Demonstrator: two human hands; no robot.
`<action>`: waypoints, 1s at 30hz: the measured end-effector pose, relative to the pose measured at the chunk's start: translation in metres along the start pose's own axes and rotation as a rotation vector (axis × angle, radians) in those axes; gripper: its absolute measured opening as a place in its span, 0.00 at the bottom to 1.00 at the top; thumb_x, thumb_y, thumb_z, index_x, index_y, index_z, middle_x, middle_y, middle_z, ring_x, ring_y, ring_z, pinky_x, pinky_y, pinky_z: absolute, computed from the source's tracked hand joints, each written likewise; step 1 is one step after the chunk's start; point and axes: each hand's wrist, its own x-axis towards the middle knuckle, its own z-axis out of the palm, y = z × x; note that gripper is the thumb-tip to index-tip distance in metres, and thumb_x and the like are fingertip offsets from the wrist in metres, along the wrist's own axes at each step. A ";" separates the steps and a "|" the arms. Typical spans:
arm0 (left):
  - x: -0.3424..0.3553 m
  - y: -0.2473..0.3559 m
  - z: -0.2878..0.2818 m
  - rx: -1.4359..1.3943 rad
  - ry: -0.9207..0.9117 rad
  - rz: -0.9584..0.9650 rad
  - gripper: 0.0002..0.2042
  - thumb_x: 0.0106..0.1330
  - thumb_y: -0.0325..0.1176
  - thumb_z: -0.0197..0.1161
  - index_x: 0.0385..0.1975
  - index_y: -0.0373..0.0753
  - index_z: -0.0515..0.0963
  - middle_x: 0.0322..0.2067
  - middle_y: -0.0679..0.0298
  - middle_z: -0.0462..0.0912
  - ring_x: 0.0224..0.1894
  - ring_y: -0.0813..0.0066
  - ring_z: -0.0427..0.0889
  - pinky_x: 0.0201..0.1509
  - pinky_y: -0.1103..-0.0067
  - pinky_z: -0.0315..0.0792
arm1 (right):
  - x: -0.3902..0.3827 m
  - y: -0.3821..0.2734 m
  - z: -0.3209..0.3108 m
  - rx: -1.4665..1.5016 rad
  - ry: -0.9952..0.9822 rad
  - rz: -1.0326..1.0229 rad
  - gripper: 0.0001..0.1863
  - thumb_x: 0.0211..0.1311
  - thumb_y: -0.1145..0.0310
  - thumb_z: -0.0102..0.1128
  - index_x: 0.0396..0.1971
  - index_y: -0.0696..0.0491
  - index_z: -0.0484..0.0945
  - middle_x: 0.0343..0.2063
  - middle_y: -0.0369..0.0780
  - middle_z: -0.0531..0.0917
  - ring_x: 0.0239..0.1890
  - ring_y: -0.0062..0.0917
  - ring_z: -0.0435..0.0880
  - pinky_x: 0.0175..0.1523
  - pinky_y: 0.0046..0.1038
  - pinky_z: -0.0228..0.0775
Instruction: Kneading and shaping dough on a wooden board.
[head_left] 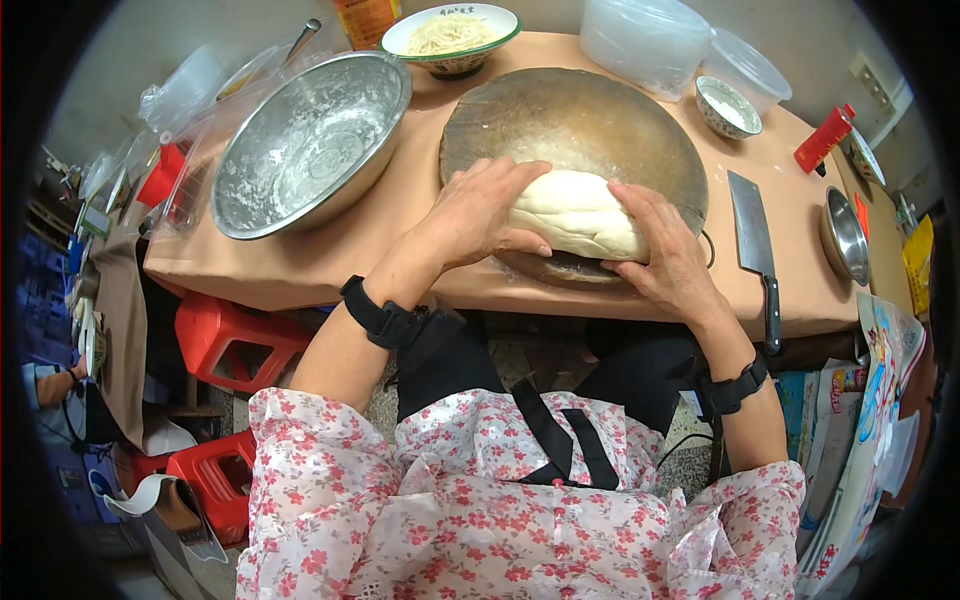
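A thick, pale roll of dough [580, 214] lies across the near part of a round wooden chopping board [560, 110]. My left hand [492, 207] grips the roll's left end, with the thumb along its near side. At the other end my right hand [660, 238] curls its fingers over the top and sets its thumb low at the near edge. Between the two hands the dough's upper face shows lengthwise folds. Pale flour marks the board's near rim.
Left of the board tilts a large flour-dusted metal bowl [320, 140]. Behind stands a bowl of noodles [450, 36]. A cleaver [754, 235] lies to the right, its handle at the table's front edge. Beyond it are a small bowl of flour [728, 107], a red bottle [826, 138] and a steel bowl [846, 236].
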 end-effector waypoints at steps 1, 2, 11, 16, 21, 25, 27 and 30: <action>-0.001 -0.001 0.001 -0.013 0.023 0.013 0.37 0.48 0.45 0.76 0.59 0.42 0.71 0.50 0.55 0.78 0.55 0.53 0.73 0.60 0.65 0.67 | 0.000 0.000 0.000 0.000 0.001 -0.002 0.45 0.41 0.73 0.74 0.65 0.44 0.66 0.58 0.44 0.72 0.59 0.43 0.72 0.60 0.40 0.65; -0.001 -0.002 0.001 -0.011 0.025 0.013 0.37 0.48 0.45 0.76 0.59 0.42 0.71 0.50 0.55 0.78 0.55 0.53 0.73 0.60 0.65 0.67 | 0.000 0.001 -0.001 -0.054 0.010 -0.029 0.46 0.39 0.75 0.73 0.65 0.43 0.66 0.58 0.43 0.73 0.58 0.42 0.72 0.59 0.40 0.66; 0.011 0.000 -0.005 0.172 0.262 0.122 0.31 0.48 0.32 0.75 0.56 0.43 0.74 0.48 0.58 0.80 0.54 0.56 0.76 0.57 0.69 0.70 | 0.015 0.005 -0.017 -0.397 0.105 -0.181 0.45 0.39 0.78 0.70 0.64 0.40 0.68 0.57 0.41 0.74 0.55 0.38 0.75 0.56 0.39 0.66; -0.004 0.006 -0.003 0.087 0.183 0.100 0.27 0.56 0.42 0.72 0.57 0.44 0.74 0.49 0.56 0.80 0.56 0.56 0.74 0.60 0.65 0.66 | 0.008 0.007 -0.023 -0.109 0.056 -0.086 0.33 0.59 0.60 0.64 0.65 0.46 0.67 0.56 0.45 0.76 0.58 0.41 0.74 0.61 0.41 0.63; 0.003 0.013 -0.010 0.074 0.102 0.099 0.25 0.60 0.46 0.69 0.55 0.42 0.76 0.49 0.56 0.80 0.54 0.55 0.75 0.58 0.66 0.67 | 0.051 0.015 -0.008 -0.028 0.245 0.029 0.25 0.67 0.52 0.56 0.60 0.50 0.72 0.53 0.47 0.78 0.55 0.41 0.77 0.55 0.43 0.67; -0.008 0.015 -0.010 0.074 0.126 0.089 0.24 0.60 0.45 0.69 0.54 0.41 0.76 0.49 0.55 0.79 0.54 0.56 0.75 0.58 0.66 0.67 | 0.047 -0.018 0.006 -0.186 -0.084 0.182 0.28 0.66 0.48 0.56 0.60 0.48 0.72 0.51 0.44 0.79 0.51 0.39 0.78 0.52 0.43 0.67; -0.009 0.018 -0.007 -0.069 0.232 0.037 0.25 0.61 0.44 0.68 0.56 0.42 0.75 0.50 0.54 0.79 0.55 0.55 0.75 0.59 0.66 0.67 | 0.027 -0.017 0.010 -0.220 0.021 0.047 0.29 0.64 0.48 0.57 0.60 0.48 0.72 0.52 0.43 0.78 0.52 0.39 0.77 0.53 0.42 0.66; -0.010 0.027 0.005 0.074 0.342 0.194 0.27 0.61 0.46 0.66 0.59 0.44 0.73 0.52 0.55 0.78 0.57 0.55 0.74 0.61 0.66 0.65 | -0.004 -0.035 0.012 -0.262 0.092 -0.099 0.34 0.59 0.47 0.59 0.62 0.48 0.69 0.57 0.43 0.74 0.58 0.39 0.72 0.60 0.43 0.59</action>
